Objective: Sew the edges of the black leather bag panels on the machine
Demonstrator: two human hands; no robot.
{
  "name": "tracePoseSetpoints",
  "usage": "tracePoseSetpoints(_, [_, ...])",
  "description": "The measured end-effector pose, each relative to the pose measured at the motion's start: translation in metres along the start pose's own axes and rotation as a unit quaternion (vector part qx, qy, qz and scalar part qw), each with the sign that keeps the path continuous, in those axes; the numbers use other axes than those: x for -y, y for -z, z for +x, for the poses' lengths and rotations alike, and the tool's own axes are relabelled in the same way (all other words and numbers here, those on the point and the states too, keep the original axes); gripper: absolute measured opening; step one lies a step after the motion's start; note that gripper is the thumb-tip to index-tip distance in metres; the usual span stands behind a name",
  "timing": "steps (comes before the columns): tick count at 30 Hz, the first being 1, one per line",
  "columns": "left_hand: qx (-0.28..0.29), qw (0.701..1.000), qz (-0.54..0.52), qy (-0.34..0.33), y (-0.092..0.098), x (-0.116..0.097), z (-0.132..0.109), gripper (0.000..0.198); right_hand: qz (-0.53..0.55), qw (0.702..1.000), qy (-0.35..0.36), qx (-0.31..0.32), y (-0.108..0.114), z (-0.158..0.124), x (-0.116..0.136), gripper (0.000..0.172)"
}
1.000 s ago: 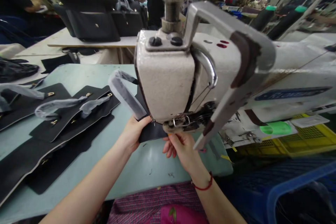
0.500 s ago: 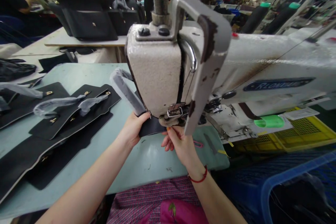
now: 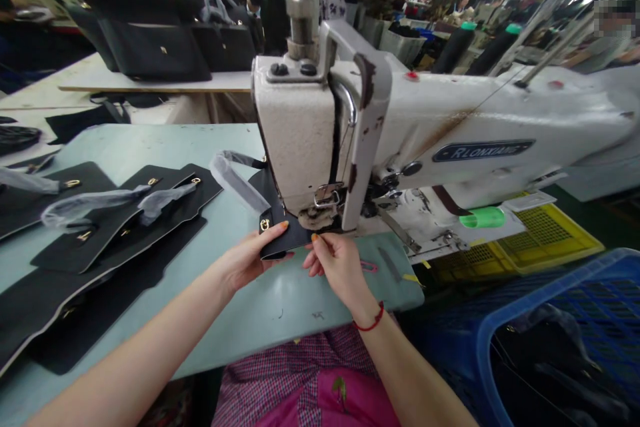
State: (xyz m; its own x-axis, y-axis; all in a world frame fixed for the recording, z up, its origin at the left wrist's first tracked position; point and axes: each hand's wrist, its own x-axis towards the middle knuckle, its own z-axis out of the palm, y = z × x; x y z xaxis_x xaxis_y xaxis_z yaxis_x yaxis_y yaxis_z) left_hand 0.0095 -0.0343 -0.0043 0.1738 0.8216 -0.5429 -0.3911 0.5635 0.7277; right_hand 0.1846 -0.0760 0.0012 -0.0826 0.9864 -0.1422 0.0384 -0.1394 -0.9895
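Observation:
A black bag panel (image 3: 273,203) lies partly under the head of a white sewing machine (image 3: 297,127). It carries gold hardware and a handle (image 3: 240,183) wrapped in clear plastic. My left hand (image 3: 255,257) grips the panel's near left corner, thumb on top and fingers underneath. At the front edge, close below the presser foot, my right hand (image 3: 335,260) pinches the panel between thumb and forefinger, its other fingers curled. The machine head hides the panel's far right part and the needle point.
Several black panels (image 3: 115,240) with wrapped handles overlap on the pale green tabletop (image 3: 235,320). Pink snips (image 3: 369,267) lie right of my right hand. A blue basket (image 3: 483,353) holds more black pieces. Yellow crates (image 3: 550,230) stand below the machine; finished-looking black bags (image 3: 150,47) sit behind.
My left hand has shifted its hold, uncovering the gold hardware at the panel's near corner. More of the panel shows left of the machine head. My right hand stays by the presser foot.

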Motion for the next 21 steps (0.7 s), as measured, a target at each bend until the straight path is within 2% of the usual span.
tracePoseSetpoints(3, [0.027,0.998,0.006,0.065,0.007,0.0,-0.005,0.029,0.022,1.0,-0.01,-0.019,-0.005,-0.003,-0.002,0.044])
tracePoseSetpoints(5, [0.032,0.996,0.035,0.071,0.009,-0.002,-0.006,0.027,0.056,0.998,-0.026,-0.025,-0.01,-0.007,-0.005,0.045])
tracePoseSetpoints(10, [0.034,0.995,0.092,0.0,0.006,-0.008,-0.008,0.026,0.119,0.992,-0.04,-0.003,-0.022,-0.014,-0.014,0.051])
tracePoseSetpoints(14, [0.043,0.989,0.13,-0.056,0.001,-0.011,-0.011,0.027,0.166,0.984,-0.053,-0.03,-0.029,-0.013,-0.016,0.049])
tracePoseSetpoints(21, [0.037,0.984,0.161,-0.072,0.001,-0.012,-0.012,0.029,0.163,0.983,-0.054,-0.06,-0.034,-0.011,-0.015,0.05])
